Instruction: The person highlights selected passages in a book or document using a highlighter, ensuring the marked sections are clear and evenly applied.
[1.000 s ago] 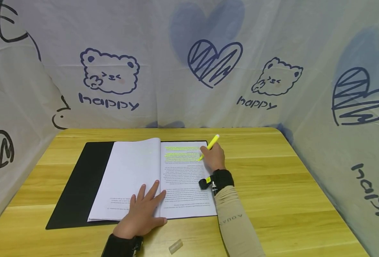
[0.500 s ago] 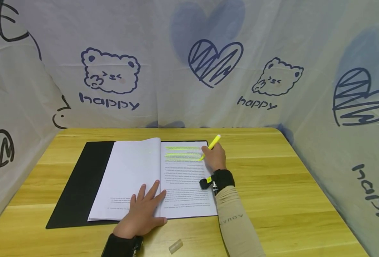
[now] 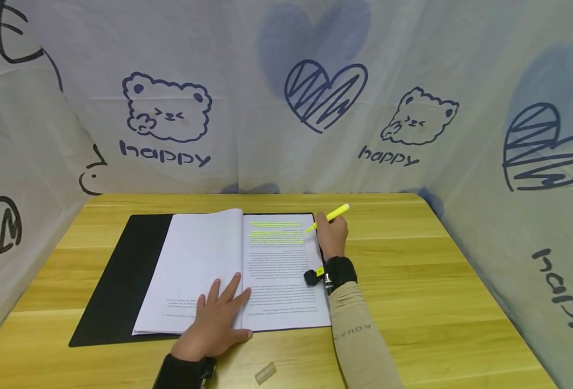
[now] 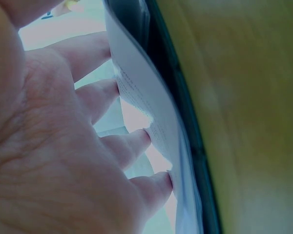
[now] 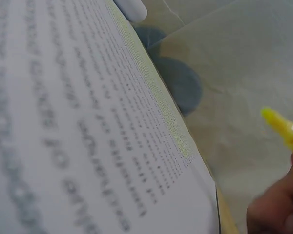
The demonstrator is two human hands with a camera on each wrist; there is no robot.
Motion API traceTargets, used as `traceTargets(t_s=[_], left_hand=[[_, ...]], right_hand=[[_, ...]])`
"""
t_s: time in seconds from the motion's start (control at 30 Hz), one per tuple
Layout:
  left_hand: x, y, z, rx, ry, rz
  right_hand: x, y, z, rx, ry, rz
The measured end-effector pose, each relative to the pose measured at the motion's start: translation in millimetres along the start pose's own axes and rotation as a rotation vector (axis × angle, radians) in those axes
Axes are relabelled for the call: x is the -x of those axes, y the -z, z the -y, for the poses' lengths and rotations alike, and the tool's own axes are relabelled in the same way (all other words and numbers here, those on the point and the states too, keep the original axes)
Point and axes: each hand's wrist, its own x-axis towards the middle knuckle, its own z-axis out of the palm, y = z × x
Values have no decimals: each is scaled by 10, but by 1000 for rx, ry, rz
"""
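Observation:
My right hand (image 3: 332, 236) pinches a yellow highlighter (image 3: 338, 211) by the right edge of the printed page (image 3: 276, 270). In the right wrist view the highlighter's tip (image 5: 267, 115) is lifted off the paper. Several yellow-marked lines (image 3: 276, 234) run across the upper part of that page. My left hand (image 3: 215, 321) rests with fingers spread over the lower middle of the open booklet, across its fold. Seen from the left wrist, the fingertips (image 4: 163, 183) press on the paper. The left page (image 3: 199, 259) is mostly blank, with a few printed lines low down.
Under the booklet lies a black folder (image 3: 116, 281), showing mostly on the left. A small translucent cap-like piece (image 3: 265, 373) lies near the front edge of the wooden table (image 3: 412, 302). White printed cloth (image 3: 247, 108) hangs behind and at both sides.
My right hand has moved to the right with the highlighter, its tip rising off the end of a marked line. My left hand has stayed in place.

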Motion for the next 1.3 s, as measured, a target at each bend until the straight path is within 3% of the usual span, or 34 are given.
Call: traceTargets(t_s=[0.07,0.13,0.27,0.4,0.53,0.67,0.73,0.8,0.97,1.07,1.17,1.3], left_hand=[[0,-1,3,1,0,1],[-1,-3,6,4,1,3],[1,-6,6,12,4,4],[1,-5,6,13,5,3],[-3,-7,15,14,3,2],[-7,-10,25,21,-2,3],[-7,-11,28,22,-3,6],[-5,-7,26,22,-2,8],[-5,10,10,14,-4,9],[-4,17,2,13,-5,10],[1,25,3,14,-6,8],[-1,27,8,13,-8,8]], right_hand=[[12,-1,19,-71,14,74],[23,0,37,-148,-6,201],[54,5,87,-273,-145,549],[99,-4,163,-294,-281,859],[166,-50,229,-278,-338,1053],[244,-122,230,-288,-378,1173],[286,-173,206,-296,-387,1183],[327,-247,176,-329,-387,1128],[401,-474,118,-401,-323,773],[428,-547,96,-357,-240,618],[451,-565,96,-294,-187,569],[464,-560,102,-231,-163,574]])
